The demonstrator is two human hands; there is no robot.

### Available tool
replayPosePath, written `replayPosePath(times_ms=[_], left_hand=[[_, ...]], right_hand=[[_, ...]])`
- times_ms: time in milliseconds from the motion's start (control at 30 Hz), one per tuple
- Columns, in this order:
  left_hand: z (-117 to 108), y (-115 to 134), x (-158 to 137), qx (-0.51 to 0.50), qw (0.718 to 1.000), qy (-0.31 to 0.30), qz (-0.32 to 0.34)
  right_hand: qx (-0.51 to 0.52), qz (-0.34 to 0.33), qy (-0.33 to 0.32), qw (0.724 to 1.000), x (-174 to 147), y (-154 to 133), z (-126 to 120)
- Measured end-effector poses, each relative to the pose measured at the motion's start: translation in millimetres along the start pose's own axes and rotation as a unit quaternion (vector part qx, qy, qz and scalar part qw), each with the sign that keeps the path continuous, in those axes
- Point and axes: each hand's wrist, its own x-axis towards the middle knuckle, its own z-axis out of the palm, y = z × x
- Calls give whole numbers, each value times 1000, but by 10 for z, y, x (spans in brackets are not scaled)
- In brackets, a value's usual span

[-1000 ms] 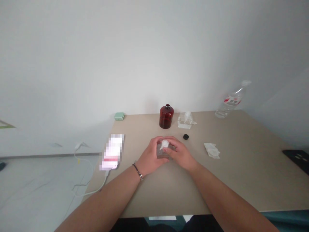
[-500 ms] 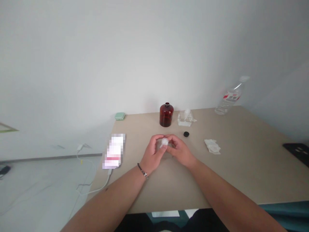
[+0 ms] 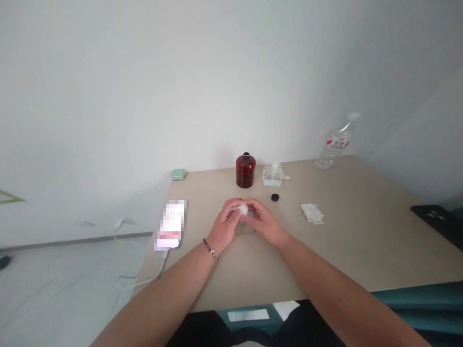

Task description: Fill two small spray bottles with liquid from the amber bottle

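Observation:
My left hand [image 3: 224, 224] and my right hand [image 3: 266, 222] meet over the middle of the table. Between them is a small clear square container [image 3: 244, 228], partly hidden by the fingers. On its top sits a white rounded piece [image 3: 242, 209]; whether this is a cap or something else cannot be made out. My left thumb presses against the white piece. The right fingers curl round the far and right sides, with the thumb near the white piece. Behind the hands stands an uncapped dark red-brown bottle [image 3: 245, 172], and a small black cap [image 3: 275, 197] lies to its right.
A clear square holder [image 3: 273, 175] with white stuff on top stands by the wall. Further right are a plastic water bottle [image 3: 333, 147], crumpled tissue [image 3: 312, 213] and a black object [image 3: 436, 219]. At left lie a phone [image 3: 171, 225] on a cable and a green case [image 3: 178, 174].
The view has shifted slightly. My left thumb has moved up and left on the white piece, and more of the clear container shows below my hands.

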Motion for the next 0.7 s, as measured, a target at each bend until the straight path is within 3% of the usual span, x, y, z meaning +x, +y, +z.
replayPosePath(times_ms=[133,300,700], left_hand=[[-1,2,0,0,1000,-2,-5],[-9,4,-1,2,1000,0,-8],[-13,-9,-1,4,1000,-3,-21]], right_hand=[[19,13,20,1000,-4,7,51],[-1,-24,-12,1000,-9,-6,0],[15,-2,-16,1000,-36,-6,3]])
